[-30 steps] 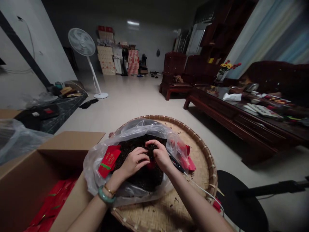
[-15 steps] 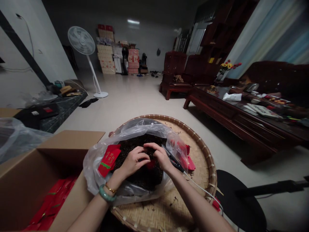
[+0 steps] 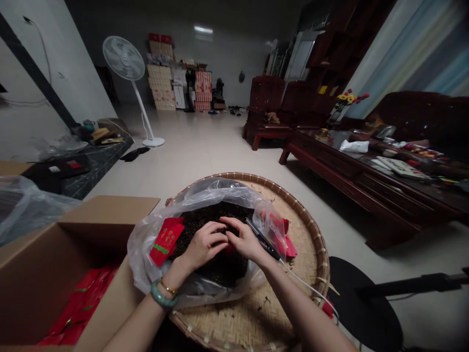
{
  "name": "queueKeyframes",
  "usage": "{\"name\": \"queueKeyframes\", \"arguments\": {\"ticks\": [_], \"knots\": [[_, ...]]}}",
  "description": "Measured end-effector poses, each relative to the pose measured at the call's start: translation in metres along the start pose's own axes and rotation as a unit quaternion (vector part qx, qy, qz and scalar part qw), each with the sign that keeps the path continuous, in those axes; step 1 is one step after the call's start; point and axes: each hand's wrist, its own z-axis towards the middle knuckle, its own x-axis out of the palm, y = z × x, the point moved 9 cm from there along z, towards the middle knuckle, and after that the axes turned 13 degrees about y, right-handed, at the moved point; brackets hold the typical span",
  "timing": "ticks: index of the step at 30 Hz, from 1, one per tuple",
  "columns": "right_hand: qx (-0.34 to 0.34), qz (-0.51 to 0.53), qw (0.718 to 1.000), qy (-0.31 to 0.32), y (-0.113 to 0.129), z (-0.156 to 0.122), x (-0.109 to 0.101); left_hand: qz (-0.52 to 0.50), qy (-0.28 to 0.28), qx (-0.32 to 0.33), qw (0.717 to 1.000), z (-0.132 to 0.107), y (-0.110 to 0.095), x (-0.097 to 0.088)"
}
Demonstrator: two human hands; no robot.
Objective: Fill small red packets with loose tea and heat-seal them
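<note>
Right in the middle, a small red packet (image 3: 229, 250) peeks out from under both hands, low over the heap of dark loose tea leaves (image 3: 205, 219). The left hand (image 3: 202, 244) curls around it, fingers bent in and closed. The right hand (image 3: 245, 240) comes in from the other side, its fingertips bunched tight and pressed against the left's. Whether they nip the packet's edge or a pinch of leaf, I cannot tell. A green bangle (image 3: 161, 298) and a thin gold bracelet sit on the left wrist. The leaves fill a crumpled clear plastic bag (image 3: 220, 191), its mouth rolled open. A larger red packet with gold and green print (image 3: 166, 240) leans on the bag's left lip. Just beside the right hand, a slim black tool (image 3: 262, 239) lies on the bag's right edge, with a white cable (image 3: 308, 288) trailing from it. More red packets (image 3: 289, 247) lie behind the plastic on that side. All of it rests on a round woven bamboo tray (image 3: 311, 230) flecked with stray leaf. To the left stands an open brown cardboard box (image 3: 106, 215) with red packets piled inside. Farther out are a white pedestal fan (image 3: 123, 57) on the pale floor, a long dark wooden table (image 3: 351, 178) on the right, and a black round stool (image 3: 366, 313) near the tray.
</note>
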Motion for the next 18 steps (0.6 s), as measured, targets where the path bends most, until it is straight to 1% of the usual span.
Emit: {"name": "queueKeyframes", "arguments": {"ticks": [3,6,8,10,13,15,16,18], "knots": [[0.036,0.109,0.993,-0.011,-0.007,-0.002,-0.007,0.001,0.007,-0.01,1.0,-0.001,-0.003,-0.002],[0.061,0.235,0.968,-0.068,-0.015,-0.007,-0.021,0.013,0.011,-0.013,1.0,-0.001,-0.006,-0.004],[0.078,0.259,0.958,-0.092,-0.019,-0.012,-0.028,0.025,0.005,-0.006,1.0,-0.002,-0.008,-0.006],[0.097,0.205,0.97,-0.089,-0.017,-0.016,-0.031,0.038,0.0,0.005,0.999,-0.002,-0.011,-0.007],[0.091,0.031,0.994,-0.047,-0.003,-0.02,-0.028,0.058,-0.005,0.015,0.998,-0.003,-0.014,-0.007],[0.08,-0.069,0.994,-0.015,0.005,-0.022,-0.021,0.074,-0.007,0.018,0.997,-0.004,-0.016,-0.006],[0.081,-0.098,0.992,-0.004,0.006,-0.024,-0.017,0.082,-0.008,0.019,0.996,-0.004,-0.017,-0.005],[0.085,-0.121,0.989,0.0,0.006,-0.025,-0.015,0.097,-0.01,0.021,0.995,-0.004,-0.021,-0.005]]}}
